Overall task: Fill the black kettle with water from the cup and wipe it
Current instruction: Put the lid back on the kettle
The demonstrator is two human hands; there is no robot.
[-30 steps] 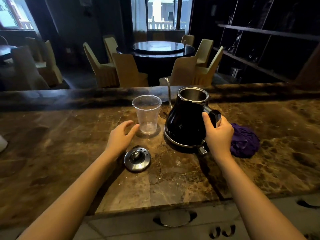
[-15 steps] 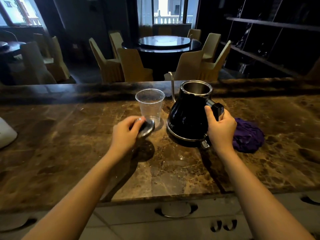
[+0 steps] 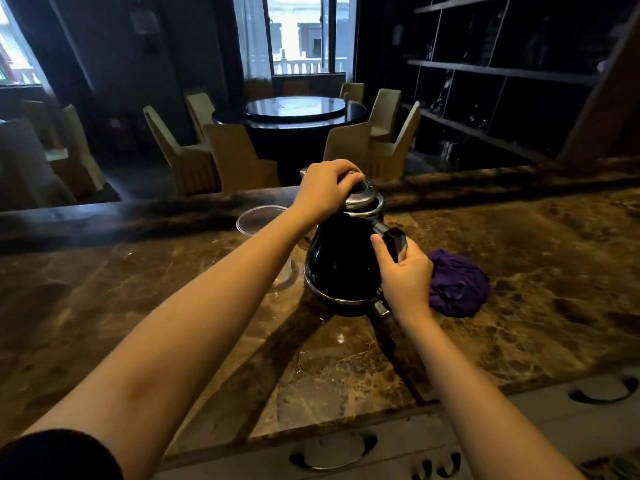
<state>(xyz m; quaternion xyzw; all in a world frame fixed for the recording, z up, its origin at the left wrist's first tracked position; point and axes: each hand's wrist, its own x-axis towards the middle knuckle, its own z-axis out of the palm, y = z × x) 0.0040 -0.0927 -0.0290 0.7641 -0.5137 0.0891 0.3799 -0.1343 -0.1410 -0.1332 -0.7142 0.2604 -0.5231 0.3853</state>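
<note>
Lid goes back on the black kettle [image 3: 341, 261] at the marble counter [image 3: 173, 306].

A second ago your left hand [image 3: 323, 194] was beside the cup [image 3: 258, 220]; now it pinches the lid [image 3: 362, 195] onto the kettle's mouth, while your right hand [image 3: 407, 280] grips the handle [image 3: 394, 242]. Filling looks finished; wiping with the purple cloth [image 3: 457, 284], just beside it, likely follows. No brand or writing is legible.

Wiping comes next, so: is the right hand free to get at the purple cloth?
Probably yes: the purple cloth lies right beside the right hand with nothing between, though that hand grips the kettle handle now.
</note>
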